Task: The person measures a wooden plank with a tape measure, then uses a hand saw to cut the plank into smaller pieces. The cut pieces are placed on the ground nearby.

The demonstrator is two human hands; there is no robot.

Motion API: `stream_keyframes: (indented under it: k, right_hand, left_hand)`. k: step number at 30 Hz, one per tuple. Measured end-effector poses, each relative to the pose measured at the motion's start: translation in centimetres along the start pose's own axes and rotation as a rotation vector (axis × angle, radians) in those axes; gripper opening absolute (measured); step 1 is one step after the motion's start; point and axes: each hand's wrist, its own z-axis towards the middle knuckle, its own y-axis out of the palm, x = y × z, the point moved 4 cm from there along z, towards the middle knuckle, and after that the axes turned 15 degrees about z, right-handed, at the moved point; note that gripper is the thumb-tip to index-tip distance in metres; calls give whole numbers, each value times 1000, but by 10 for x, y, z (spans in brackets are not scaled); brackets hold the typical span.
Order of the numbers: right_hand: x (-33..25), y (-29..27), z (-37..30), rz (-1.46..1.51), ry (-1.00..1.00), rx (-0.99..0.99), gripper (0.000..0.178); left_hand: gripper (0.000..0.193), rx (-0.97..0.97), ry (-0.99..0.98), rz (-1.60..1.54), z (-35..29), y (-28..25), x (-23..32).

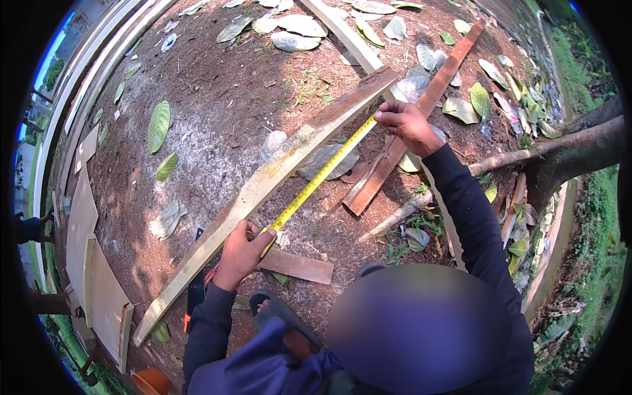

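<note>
While tape (326, 172) runs straight from your left hand (243, 253) to your right hand (409, 126), its long axis slants near-left to far-right, roughly alongside beam (263, 187), on its right side. Left hand: grip clamped round tape's near end, just beside beam. Right hand: grip pinched together on far end, near beam's far tip.

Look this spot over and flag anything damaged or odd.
One thing: the long plank has a rough, brown, uneven stretch along its edge near the right hand, unlike its pale face. Otherwise nothing stands out; the yellow tape measure runs straight to the left hand.
</note>
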Motion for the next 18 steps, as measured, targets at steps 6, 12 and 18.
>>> stream_keyframes:
  k: [6,12,18]
  right_hand:
    - [-48,-124,127,-311,-287,373,36]
    - [-26,-200,205,-416,-277,396,39]
    - [-21,-183,205,-668,-212,277,42]
  left_hand:
    - [53,113,5,23,11,-23,-23]
    - [52,277,16,129,22,-32,-26]
    - [45,357,-73,174,29,-21,-46]
